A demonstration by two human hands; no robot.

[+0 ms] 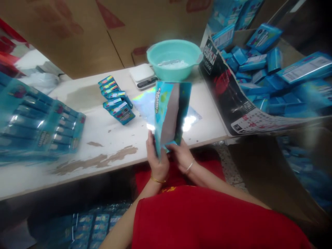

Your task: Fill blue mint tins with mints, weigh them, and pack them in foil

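A blue printed carton (162,107) stands upright between my hands at the table's front edge, its grey inner side showing. My left hand (158,162) is closed around its lower left side. At the lower right, my right hand (181,154) grips the carton's bottom edge; some of its fingers are hidden. Behind the carton lies a shiny, clear, rainbow-glinting sheet or bag (144,103). Several small blue boxes (121,112) with colourful faces stand in a cluster to the left of it.
A turquoise basin (175,71) holding white bits stands at the back beside a white scale (141,73). At the right, a large box (220,83) is heaped with blue packs (261,83). Stacked blue packs (38,121) fill the left. Brown cartons (85,41) rise behind the table (90,152).
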